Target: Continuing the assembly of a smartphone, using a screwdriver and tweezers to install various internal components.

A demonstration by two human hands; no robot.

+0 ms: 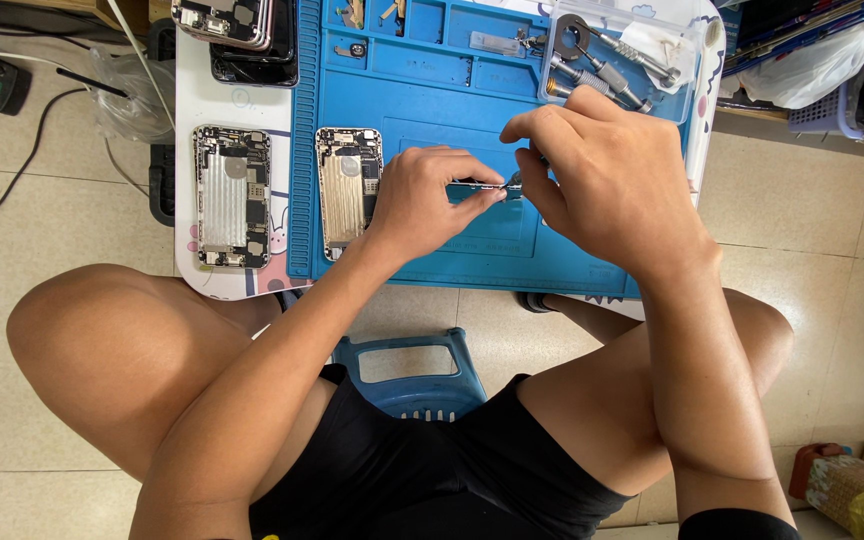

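Your left hand (422, 200) is pinched on the left end of a thin circuit board (480, 189), held above the blue mat (422, 100) with its long axis running left to right. Your right hand (602, 170) is closed on a small tool (514, 181) at the board's right end.

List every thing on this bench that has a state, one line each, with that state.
Left hand: pinching a small flat part above the mat.
Right hand: closed on a thin tool at the part's end.
Small part: held edge-on between both hands.
Gold phone shell: opened, insides showing, flat on the blue mat.
Silver phone shell: opened, flat beside the mat.
Clear tool tray: uncovered, screwdrivers inside.
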